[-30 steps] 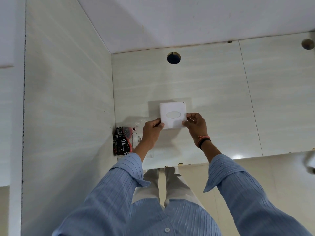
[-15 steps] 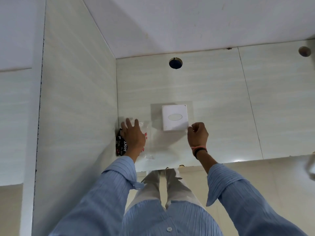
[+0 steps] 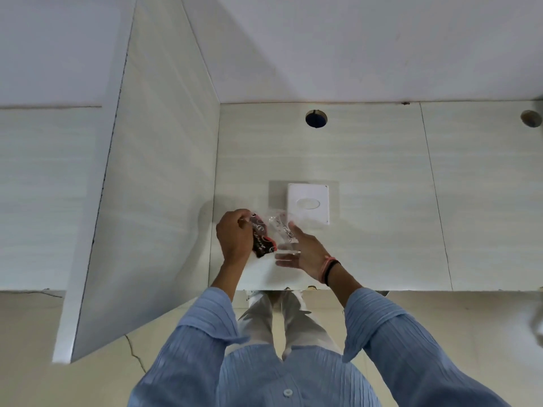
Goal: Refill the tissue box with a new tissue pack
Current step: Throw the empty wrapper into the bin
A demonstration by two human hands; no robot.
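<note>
Ok, far left is a tall pale tile side wall (image 3: pixel 152 201), faint horizontal streaks, glossy, meeting the tiled counter (image 3: pixel 382 177) at a corner. Left hand (image 3: pixel 235 237) is just right of that corner, above the counter, fingers curled tight around the dark end of the tissue pack (image 3: pixel 271 236). Pack is a soft crinkly plastic wrapper, dark brown-red print at the left end, clear film toward the right, long axis running roughly left-right and tilted a bit, clear end pointing toward the tissue box. White script lettering on the dark part, too blurred to read here. Right hand (image 3: pixel 302 251) sits beside it, palm open, fingers spread and fairly straight, fingertips touching the clear end of the pack; red thread and a black band on that wrist. Just up and right of the hands, the tissue box (image 3: pixel 308 204) lies flat on the counter: white, hard plastic look, rounded-corner rectangle, long axis pointing away from the person, oval slot in the middle of its top face, no writing visible. Round dark hole (image 3: pixel 316 118) in the counter further back, a second round hole (image 3: pixel 531 118) far right. Blue ribbed sleeves below.
</note>
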